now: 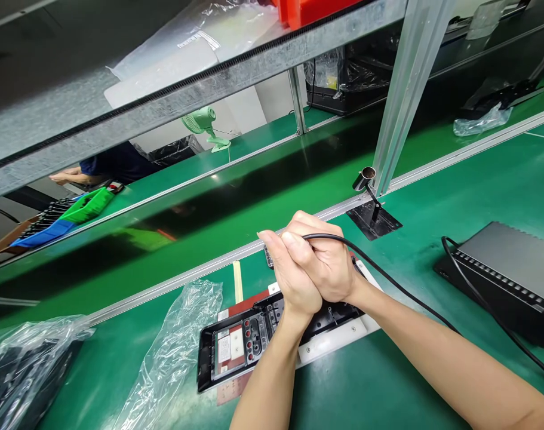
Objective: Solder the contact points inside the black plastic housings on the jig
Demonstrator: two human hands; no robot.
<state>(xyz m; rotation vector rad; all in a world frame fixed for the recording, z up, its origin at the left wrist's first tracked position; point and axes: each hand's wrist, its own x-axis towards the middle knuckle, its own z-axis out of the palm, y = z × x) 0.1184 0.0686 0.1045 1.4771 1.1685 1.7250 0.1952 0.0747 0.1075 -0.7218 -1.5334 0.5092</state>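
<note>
Two hands, left hand (294, 280) and right hand (332, 269), clasp together around the end of a black cable (388, 279). Beneath, the black housing (259, 331) lies open on the fixture (334, 345); the work seems unfinished.

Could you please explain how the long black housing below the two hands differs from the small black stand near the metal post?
Shape: the black housing is a long, shallow frame; the black stand has a flat plate and a tilted tube.
Place: the housing lies on a fixture, the stand at the foot of the metal post.
View: the hands partly cover the housing, but not the stand.
Both are mainly black.
</note>
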